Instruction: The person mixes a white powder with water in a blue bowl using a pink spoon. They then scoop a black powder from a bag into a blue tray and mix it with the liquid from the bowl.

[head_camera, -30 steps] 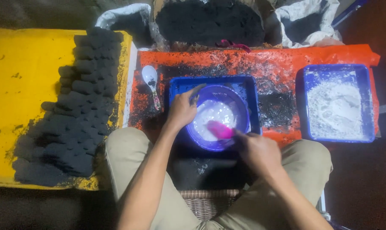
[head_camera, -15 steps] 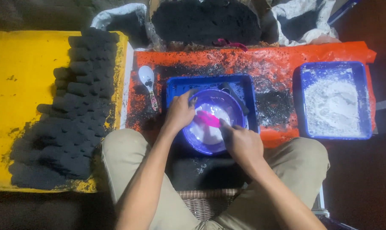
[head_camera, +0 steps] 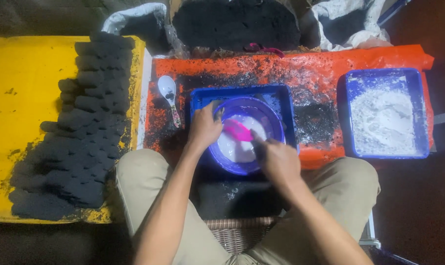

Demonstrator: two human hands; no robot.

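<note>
Between your knees, on the orange sheet [head_camera: 330,68], a blue tray [head_camera: 286,105] is sitting, and a purple bowl [head_camera: 276,122] is resting inside it, tilted toward you. White paste [head_camera: 235,147] is pooling in the bowl's lower part. Your left hand [head_camera: 204,128] is gripping the bowl's left rim, fingers curled over the edge and thumb outside. Your right hand [head_camera: 277,159] is closing around a pink scoop [head_camera: 238,131], whose broad end is lying over the paste near the bowl's middle; the fingers are wrapped tight on its handle, so little of the handle is showing.

Just left of the tray, a white spoon [head_camera: 168,93] is lying on the sheet with its bowl end away from you. Farther right, well apart from your hands, a second blue tray [head_camera: 347,118] is holding white powder [head_camera: 384,118]. Black powder is dusting the sheet around both trays.

To your left, rows of black briquettes [head_camera: 80,137] are lying packed together on a yellow board [head_camera: 21,98]. Beyond the sheet, a sack of black powder [head_camera: 235,22] is standing open. Below your hands, a wicker stool [head_camera: 237,233] is showing between your legs.
</note>
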